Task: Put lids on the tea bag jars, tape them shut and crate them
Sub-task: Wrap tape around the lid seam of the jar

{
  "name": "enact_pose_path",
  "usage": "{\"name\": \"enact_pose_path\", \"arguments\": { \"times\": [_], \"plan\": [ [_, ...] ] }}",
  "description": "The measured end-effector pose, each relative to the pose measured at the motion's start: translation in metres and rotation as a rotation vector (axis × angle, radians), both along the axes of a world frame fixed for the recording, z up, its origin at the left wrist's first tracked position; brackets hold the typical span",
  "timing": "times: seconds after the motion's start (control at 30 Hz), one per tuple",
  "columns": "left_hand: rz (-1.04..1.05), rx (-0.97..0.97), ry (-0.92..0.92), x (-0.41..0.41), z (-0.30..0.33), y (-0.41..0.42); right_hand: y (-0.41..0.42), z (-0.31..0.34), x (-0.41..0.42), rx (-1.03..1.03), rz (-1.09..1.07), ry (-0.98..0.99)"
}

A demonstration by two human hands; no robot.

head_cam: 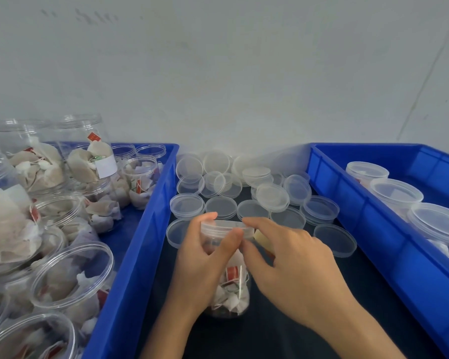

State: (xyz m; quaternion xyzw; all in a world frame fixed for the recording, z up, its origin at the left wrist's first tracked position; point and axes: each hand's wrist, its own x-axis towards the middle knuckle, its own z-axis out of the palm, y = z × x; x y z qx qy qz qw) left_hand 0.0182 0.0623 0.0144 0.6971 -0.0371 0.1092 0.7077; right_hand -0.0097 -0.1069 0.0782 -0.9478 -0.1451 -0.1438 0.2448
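Both hands meet at lower centre of the head view: the left hand (205, 265) wraps the tea bag jar (231, 288), the right hand (290, 263) pinches its lid (226, 227). Loose lids (244, 187) crowd behind. Unlidded jars (70, 273) fill the left crate (140, 242); lidded jars (395, 193) sit in the right crate (368, 216).
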Motion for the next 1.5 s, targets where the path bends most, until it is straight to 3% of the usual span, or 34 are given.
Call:
{"name": "enact_pose_path", "arguments": {
  "times": [0.1, 0.2, 0.67, 0.97, 1.3, 1.5],
  "plan": [
    [0.043, -0.044, -0.008, 0.001, 0.000, 0.001, -0.006, 0.001, -0.004, 0.126, 0.046, 0.101],
    [0.095, -0.061, -0.030, 0.002, 0.001, 0.002, -0.005, 0.002, -0.010, 0.162, 0.031, 0.078],
    [0.144, -0.117, -0.095, 0.001, -0.002, 0.004, -0.002, -0.005, -0.009, -0.049, 0.057, -0.270],
    [0.177, -0.148, -0.114, 0.002, -0.002, 0.005, -0.001, -0.023, 0.000, -0.052, 0.043, -0.481],
    [0.158, -0.158, -0.141, 0.002, -0.003, 0.005, -0.005, -0.027, 0.011, -0.048, 0.059, -0.554],
    [0.152, -0.132, -0.151, 0.002, -0.003, 0.006, -0.005, -0.034, 0.013, -0.131, 0.061, -0.767]
  ]
}}
